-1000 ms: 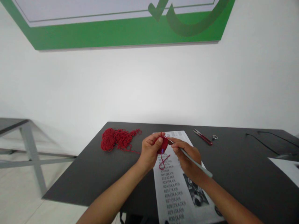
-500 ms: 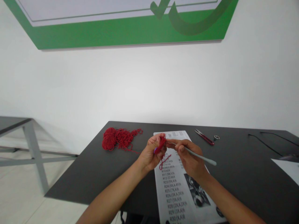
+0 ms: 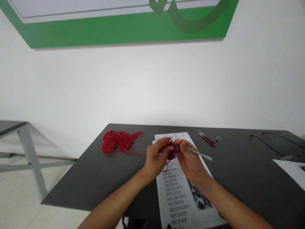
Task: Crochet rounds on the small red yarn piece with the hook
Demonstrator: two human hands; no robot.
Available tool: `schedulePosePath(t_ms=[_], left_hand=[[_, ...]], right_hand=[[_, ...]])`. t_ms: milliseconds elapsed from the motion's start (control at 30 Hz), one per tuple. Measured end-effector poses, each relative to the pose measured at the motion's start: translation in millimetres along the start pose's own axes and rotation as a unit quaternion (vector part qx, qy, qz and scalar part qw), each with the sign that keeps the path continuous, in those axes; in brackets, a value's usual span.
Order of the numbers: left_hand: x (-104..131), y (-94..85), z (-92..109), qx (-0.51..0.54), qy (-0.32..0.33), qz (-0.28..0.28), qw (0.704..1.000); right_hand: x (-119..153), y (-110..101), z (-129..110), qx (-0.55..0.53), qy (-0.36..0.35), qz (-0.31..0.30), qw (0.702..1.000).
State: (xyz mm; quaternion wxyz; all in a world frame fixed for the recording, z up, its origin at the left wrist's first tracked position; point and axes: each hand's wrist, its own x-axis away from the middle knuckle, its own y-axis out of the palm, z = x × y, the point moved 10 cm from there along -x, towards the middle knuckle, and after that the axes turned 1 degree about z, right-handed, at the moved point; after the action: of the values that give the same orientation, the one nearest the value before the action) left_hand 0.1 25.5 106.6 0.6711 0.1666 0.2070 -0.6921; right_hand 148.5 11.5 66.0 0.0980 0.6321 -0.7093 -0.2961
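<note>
A small red crocheted piece (image 3: 171, 150) is held up over the printed sheet, a purple marker on its lower edge. My left hand (image 3: 154, 157) pinches the piece from the left, thumb across its front. My right hand (image 3: 190, 160) grips a crochet hook (image 3: 200, 154) with a grey-green handle, its metal end at the top of the piece. A strand of red yarn runs left from my left hand to a red yarn ball (image 3: 109, 142) with a crinkled heap beside it. The printed sheet (image 3: 171, 197) shows rows of text and a photo.
Red-handled snips (image 3: 206, 139) and a small metal ring (image 3: 218, 139) lie on the dark table (image 3: 95, 178) at the right. Glasses (image 3: 269, 144) and another paper (image 3: 292, 173) are at the far right. A second table (image 3: 11, 127) stands left.
The crocheted piece has turned to show its flatter face. My left hand has rolled over, its thumb now in front. My right hand and the hook have moved closer in, against the piece.
</note>
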Motion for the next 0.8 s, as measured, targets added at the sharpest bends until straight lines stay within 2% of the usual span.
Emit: schedulePosePath(t_ms=[67,133,233,367,500,667,733,800], left_hand=[[4,4.3,-1,-0.009,0.005,-0.008,1.000],[7,9.3,-6,0.009,-0.006,-0.019,1.000],[10,13.3,-15,0.019,-0.021,-0.028,0.999],[12,17.8,-21,0.013,-0.027,-0.050,0.998],[11,20.8,-25,0.087,-0.061,-0.067,0.992],[-1,5.8,-21,0.152,-0.072,-0.001,0.986],[-1,9.8,-29,0.244,-0.125,-0.002,0.962],[4,21.3,-38,0.347,-0.200,-0.020,0.916]], right_hand=[[4,2,-15,0.119,-0.071,-0.003,0.990],[9,8,-30,0.224,-0.132,-0.006,0.966],[13,11,-40,0.296,-0.171,0.001,0.940],[11,9,-38,0.328,-0.187,-0.001,0.926],[9,11,-38,0.344,-0.194,-0.015,0.918],[10,17,-44,0.314,-0.190,-0.029,0.930],[9,14,-43,0.285,-0.177,-0.027,0.942],[6,10,-36,0.245,-0.154,-0.028,0.957]])
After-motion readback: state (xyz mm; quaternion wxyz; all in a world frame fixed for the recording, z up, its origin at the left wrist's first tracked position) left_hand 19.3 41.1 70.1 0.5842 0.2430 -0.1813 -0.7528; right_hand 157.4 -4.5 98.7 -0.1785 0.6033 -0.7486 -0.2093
